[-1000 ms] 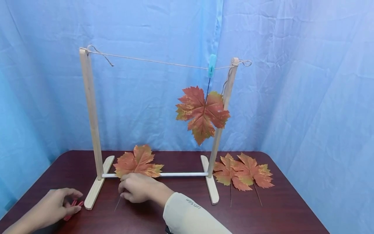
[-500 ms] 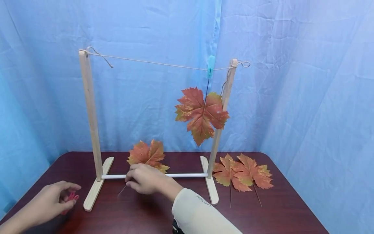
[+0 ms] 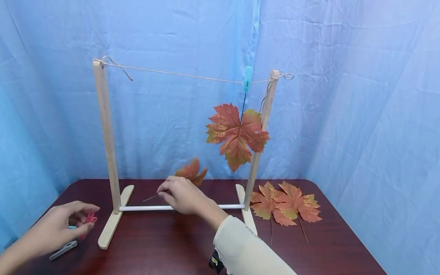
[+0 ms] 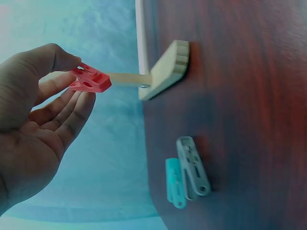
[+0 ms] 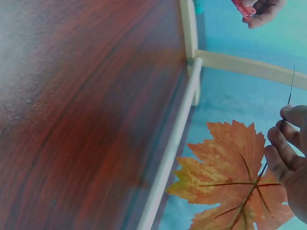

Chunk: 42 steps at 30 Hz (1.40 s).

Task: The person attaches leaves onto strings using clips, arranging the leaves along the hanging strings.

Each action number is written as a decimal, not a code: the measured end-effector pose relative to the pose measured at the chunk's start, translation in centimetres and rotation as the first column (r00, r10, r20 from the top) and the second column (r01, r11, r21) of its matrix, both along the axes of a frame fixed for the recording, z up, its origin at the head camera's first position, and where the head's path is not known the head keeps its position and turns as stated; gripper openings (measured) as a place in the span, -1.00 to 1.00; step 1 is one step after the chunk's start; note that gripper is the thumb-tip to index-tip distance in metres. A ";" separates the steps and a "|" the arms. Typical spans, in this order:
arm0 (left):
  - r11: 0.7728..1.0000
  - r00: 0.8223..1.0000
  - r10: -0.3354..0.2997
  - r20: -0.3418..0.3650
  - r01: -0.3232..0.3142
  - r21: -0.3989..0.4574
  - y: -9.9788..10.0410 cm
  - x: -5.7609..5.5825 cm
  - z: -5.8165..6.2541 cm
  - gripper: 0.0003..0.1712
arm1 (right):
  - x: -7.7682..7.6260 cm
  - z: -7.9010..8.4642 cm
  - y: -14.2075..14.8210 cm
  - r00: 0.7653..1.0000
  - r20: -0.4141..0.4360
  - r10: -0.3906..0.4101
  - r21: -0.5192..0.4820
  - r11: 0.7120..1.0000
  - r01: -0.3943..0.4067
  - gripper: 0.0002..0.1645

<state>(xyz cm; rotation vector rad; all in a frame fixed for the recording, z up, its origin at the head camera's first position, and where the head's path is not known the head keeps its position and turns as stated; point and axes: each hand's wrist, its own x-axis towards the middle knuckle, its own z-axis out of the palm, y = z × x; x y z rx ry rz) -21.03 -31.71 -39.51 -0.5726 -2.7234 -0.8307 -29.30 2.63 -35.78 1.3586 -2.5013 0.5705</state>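
My left hand (image 3: 63,225) pinches a red clothespin (image 4: 90,79) between thumb and fingers, raised off the table left of the wooden stand. In my right hand (image 3: 183,194) is the thin stem of an orange artificial maple leaf (image 5: 230,172), held by the fingertips above the stand's white crossbar (image 3: 148,208). In the head view the right hand hides part of that leaf. Another maple leaf (image 3: 237,133) hangs by its stem from a string (image 3: 172,73), clipped by a light blue clothespin (image 3: 248,78).
Two maple leaves (image 3: 295,200) overlap on the table right of the stand. A grey clothespin (image 4: 193,165) and a teal clothespin (image 4: 175,182) lie on the table by the left hand. The wooden posts (image 3: 107,133) rise from flat feet. Blue curtains surround the table.
My right hand has lifted the maple leaf off the table, moving it up and to the right. My left hand has raised the red clothespin, uncovering the grey one.
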 end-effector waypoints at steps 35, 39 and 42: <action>0.948 0.995 -0.104 0.005 0.098 0.304 5.2 -2.3 10.2 -0.59 | 0.8 5.6 2.7 0.994 0.101 -0.046 -0.540 0.837 0.094 -0.82; 0.942 0.993 -0.118 0.014 0.108 0.317 5.9 -2.6 11.0 -0.58 | 1.2 6.4 2.9 0.992 0.117 -0.056 -0.579 0.807 0.114 -0.81; 0.944 0.992 -0.130 0.006 0.122 0.306 6.4 -2.9 11.7 -0.57 | 1.5 7.1 3.0 0.990 0.114 -0.088 -0.598 0.789 0.139 -0.80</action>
